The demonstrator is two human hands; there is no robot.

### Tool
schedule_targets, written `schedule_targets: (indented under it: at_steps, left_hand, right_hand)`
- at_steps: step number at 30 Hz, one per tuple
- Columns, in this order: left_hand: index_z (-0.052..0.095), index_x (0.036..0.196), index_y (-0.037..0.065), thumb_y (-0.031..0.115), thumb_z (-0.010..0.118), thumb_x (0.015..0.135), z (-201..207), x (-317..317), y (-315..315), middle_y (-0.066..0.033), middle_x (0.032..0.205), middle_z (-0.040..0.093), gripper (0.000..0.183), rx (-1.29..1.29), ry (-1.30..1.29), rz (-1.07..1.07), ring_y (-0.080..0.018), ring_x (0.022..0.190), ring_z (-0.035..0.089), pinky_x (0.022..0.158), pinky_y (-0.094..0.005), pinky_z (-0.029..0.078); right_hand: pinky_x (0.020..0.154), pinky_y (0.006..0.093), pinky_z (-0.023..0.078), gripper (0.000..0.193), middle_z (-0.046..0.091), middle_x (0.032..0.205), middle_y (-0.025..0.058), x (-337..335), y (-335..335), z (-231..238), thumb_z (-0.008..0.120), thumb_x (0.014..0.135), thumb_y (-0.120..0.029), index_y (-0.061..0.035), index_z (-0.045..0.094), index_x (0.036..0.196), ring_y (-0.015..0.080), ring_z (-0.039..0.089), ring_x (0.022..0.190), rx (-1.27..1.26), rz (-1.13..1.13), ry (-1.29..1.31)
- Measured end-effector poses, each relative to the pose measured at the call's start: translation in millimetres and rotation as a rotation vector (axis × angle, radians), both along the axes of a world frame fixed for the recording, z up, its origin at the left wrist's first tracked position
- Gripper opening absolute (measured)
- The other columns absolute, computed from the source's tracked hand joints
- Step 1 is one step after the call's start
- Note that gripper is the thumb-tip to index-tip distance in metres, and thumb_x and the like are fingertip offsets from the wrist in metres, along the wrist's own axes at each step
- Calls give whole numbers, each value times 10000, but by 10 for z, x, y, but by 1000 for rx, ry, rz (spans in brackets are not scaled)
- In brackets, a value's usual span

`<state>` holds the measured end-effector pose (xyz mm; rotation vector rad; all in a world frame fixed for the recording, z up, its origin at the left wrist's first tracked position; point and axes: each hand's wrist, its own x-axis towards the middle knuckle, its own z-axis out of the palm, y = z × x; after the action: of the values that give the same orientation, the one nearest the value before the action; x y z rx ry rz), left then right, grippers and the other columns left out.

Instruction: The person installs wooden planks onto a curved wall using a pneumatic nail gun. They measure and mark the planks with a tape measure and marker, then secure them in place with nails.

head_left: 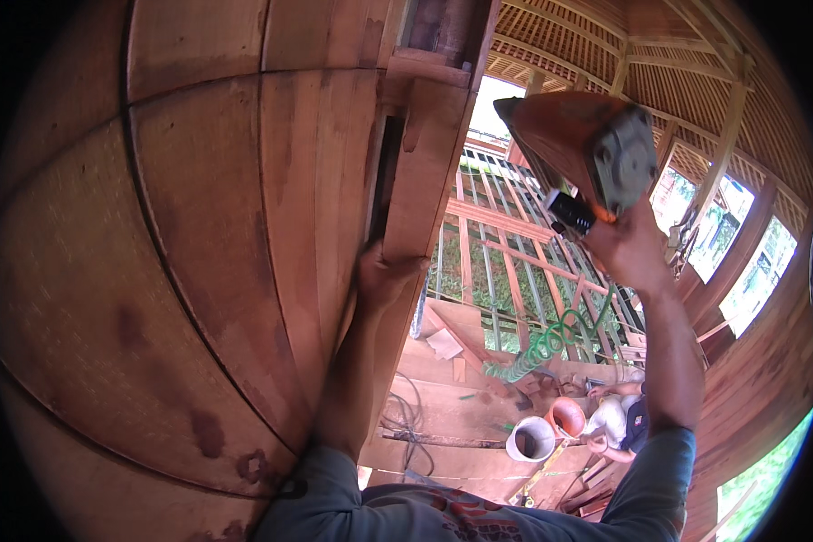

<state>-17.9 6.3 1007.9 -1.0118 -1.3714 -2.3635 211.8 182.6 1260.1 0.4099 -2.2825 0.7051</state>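
Observation:
My right hand (630,248) is raised on the right, its fingers wrapped round the handle of an orange nail gun (560,131) with a scuffed grey end cap. The gun is held in the air, apart from the wall. On the left, my left hand (388,274) grips the lower part of a reddish wooden board (425,167) standing along the edge of the panelled wall (203,181). Its thumb lies across the board's face, and the other fingers are partly hidden at the side. A dark narrow gap (387,172) runs between board and panels.
Below on the right are open floor joists (506,257) over grass. A green coiled hose (537,352) hangs there. Further down stand a white bucket (526,443) and an orange bucket (566,417), with another person (621,423) beside them. A dark cable (408,417) lies on planks.

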Motion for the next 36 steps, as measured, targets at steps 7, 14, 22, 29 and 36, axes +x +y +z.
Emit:
schedule_targets:
  at_steps: [7, 14, 22, 29, 36]
  left_hand:
    - [646, 1220, -28, 10, 836, 815, -65, -40, 18, -82, 1114, 729, 449, 52, -29, -58, -151, 1008, 691, 910, -316, 551]
    - [672, 1181, -20, 46, 840, 829, -56, -96, -14, -78, 1097, 736, 395, -20, 46, -9, -150, 1002, 693, 906, -316, 552]
    - [671, 1194, -23, 28, 856, 812, -57, -59, -13, -76, 1103, 737, 427, 42, -17, -70, -136, 992, 689, 889, -305, 563]
    - [669, 1185, -23, 21, 872, 793, -44, -80, -9, -87, 1111, 737, 443, 38, -18, -44, -132, 988, 689, 882, -302, 570]
    - [676, 1192, -21, 28, 866, 798, -39, -84, -11, -75, 1094, 741, 440, 23, -23, -39, -137, 980, 695, 893, -304, 565]
  right_hand:
    - [750, 361, 503, 344, 699, 877, 139, -156, -243, 431, 655, 830, -113, 41, 654, 1137, 206, 630, 778, 228, -140, -127]
    - [748, 426, 523, 427, 710, 873, 232, -243, -348, 498, 643, 829, -202, 7, 659, 1201, 313, 698, 764, 394, -213, -73]
    - [579, 334, 486, 521, 635, 794, 115, -468, -95, 429, 589, 849, -114, 39, 520, 1342, 164, 614, 624, 285, -270, -27]
    - [618, 340, 514, 543, 652, 826, 125, -375, -174, 610, 583, 838, -97, 36, 525, 1361, 175, 644, 661, 346, -257, -239]
    - [743, 364, 563, 467, 744, 979, 192, -411, -397, 474, 704, 858, -181, -10, 633, 1287, 239, 742, 826, 418, -386, -95]
